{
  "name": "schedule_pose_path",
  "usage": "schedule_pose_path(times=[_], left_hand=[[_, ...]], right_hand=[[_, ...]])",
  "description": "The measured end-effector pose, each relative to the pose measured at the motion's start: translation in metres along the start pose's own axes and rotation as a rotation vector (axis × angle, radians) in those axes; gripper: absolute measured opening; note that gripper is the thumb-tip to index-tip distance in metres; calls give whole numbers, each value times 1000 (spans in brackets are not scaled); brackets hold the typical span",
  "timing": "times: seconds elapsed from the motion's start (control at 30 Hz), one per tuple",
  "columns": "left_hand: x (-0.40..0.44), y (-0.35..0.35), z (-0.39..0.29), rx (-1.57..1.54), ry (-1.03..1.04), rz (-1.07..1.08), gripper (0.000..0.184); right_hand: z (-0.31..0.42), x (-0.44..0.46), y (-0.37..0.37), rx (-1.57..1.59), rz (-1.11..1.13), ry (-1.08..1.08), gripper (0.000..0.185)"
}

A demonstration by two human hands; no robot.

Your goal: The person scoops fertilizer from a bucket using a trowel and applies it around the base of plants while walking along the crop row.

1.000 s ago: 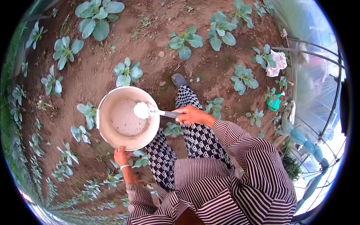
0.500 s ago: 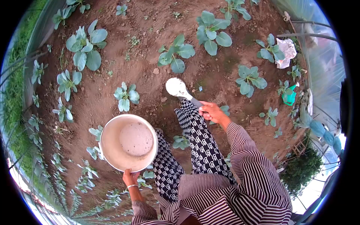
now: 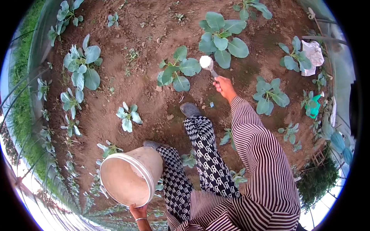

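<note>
Bucket (image 3: 153,159), near left: plastic by the look, matt and smooth outside, inner wall smooth too. Scoop (image 3: 214,73), centre far: grey handle, dull, likely plastic; load (image 3: 206,61) reads white, matt, powdery or fine-grained. Soil (image 3: 154,109): rough, crumbly, dry-looking. Big plant (image 3: 221,41) beyond: smooth leaves, waxy matt. Trousers (image 3: 210,163) and striped top (image 3: 259,148): soft woven-looking cloth, matt. Far right: crumpled white sheet (image 3: 313,55), paper or plastic, can't tell; green container (image 3: 314,108), smooth plastic.
</note>
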State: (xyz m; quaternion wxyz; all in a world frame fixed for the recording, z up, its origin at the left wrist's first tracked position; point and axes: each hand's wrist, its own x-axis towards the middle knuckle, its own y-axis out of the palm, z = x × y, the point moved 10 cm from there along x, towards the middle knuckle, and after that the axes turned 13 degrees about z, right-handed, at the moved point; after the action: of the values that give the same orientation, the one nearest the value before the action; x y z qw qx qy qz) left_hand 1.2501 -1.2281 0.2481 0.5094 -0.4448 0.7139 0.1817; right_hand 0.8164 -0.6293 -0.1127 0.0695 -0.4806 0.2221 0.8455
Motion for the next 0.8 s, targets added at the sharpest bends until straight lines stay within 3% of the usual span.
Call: schedule_pose_path(times=[0.1, 0.2, 0.4, 0.63, 0.73, 0.8], left_hand=[[-9, 14, 0, 8, 14, -44, 48], [-16, 5, -6, 42, 8, -77, 46], [-30, 9, -5, -85, -16, -7, 48], [18, 22, 2, -203, -115, 145, 48], [32, 21, 28, -316, -173, 93, 39], [39, 15, 32, -301, -151, 102, 44]], right_hand=[[-3, 44, -9, -23, -69, 39, 17], [-13, 28, -25, -57, -136, 45, 15], [-14, -140, -41, 165, -95, 105, 13], [53, -320, -22, 254, -121, 40, 15], [80, -347, 0, 247, -124, -16, 12], [91, -341, 11, 288, -72, -71, 12]])
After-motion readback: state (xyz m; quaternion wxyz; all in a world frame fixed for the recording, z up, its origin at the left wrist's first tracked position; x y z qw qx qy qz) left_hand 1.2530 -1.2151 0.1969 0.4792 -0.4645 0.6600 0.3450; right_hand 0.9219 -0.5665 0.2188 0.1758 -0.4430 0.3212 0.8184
